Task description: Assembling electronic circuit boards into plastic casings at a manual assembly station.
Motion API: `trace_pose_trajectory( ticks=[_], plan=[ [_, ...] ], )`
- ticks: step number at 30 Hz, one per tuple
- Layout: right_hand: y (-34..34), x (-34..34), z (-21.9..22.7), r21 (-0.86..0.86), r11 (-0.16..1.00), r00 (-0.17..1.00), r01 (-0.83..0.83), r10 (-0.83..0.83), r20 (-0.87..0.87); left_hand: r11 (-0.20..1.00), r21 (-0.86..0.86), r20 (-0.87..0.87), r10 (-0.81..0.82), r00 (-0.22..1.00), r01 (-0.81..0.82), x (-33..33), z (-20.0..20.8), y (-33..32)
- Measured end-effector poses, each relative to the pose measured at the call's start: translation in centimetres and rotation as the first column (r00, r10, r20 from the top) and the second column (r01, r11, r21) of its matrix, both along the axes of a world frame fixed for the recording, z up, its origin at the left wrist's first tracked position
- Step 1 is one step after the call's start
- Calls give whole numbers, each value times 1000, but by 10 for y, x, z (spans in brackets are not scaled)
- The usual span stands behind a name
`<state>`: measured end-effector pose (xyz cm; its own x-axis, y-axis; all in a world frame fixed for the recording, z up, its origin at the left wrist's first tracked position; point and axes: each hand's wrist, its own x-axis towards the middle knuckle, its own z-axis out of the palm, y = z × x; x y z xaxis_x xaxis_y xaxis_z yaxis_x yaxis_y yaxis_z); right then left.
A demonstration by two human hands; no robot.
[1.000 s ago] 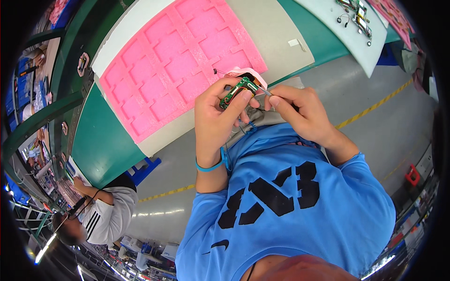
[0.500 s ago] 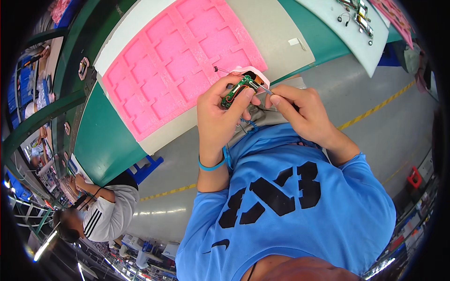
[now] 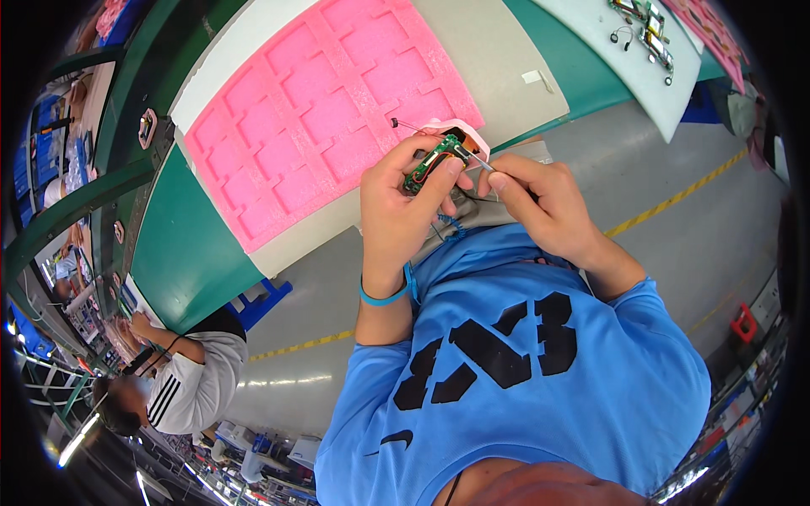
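My left hand (image 3: pixel 401 207) grips a small green circuit board (image 3: pixel 430 162) with an orange part, held against a pale pink shell piece (image 3: pixel 462 137). A thin black wire (image 3: pixel 405 125) sticks out from the board toward the upper left. My right hand (image 3: pixel 540 207) pinches a slim metal tool (image 3: pixel 478 159), tweezers or a probe, whose tip touches the board's right end. Both hands hover over the near edge of the bench, above my lap.
A pink foam tray (image 3: pixel 321 110) with several empty square pockets lies on a grey mat (image 3: pixel 506 59) on the green bench (image 3: pixel 186 253). A white foam sheet (image 3: pixel 641 67) holds small boards at upper right. Another person (image 3: pixel 181 379) works at lower left.
Both hands and the board have shifted slightly to the right; the grip and the tool's contact with the board look the same.
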<state>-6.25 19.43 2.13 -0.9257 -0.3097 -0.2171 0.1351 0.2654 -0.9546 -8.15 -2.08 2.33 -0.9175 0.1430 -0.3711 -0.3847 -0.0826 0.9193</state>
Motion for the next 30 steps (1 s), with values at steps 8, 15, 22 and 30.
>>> trace_pose_trajectory(
  ticks=[8,15,22,30],
  plan=[
    [-1,2,-2,11,1000,1000,7,-6,-26,1000,4,-17,0,1000,0,1,-2,1],
    [-2,4,-2,15,999,999,46,-45,-24,1000,8,-12,-5,1000,5,1,-2,1],
    [-2,3,-3,24,1000,1000,8,-8,-10,1000,12,-22,19,1000,-19,1,-1,3],
    [2,-2,-2,-26,1000,1000,2,-2,-25,988,-152,-158,17,987,-41,-15,0,17]
  ],
)
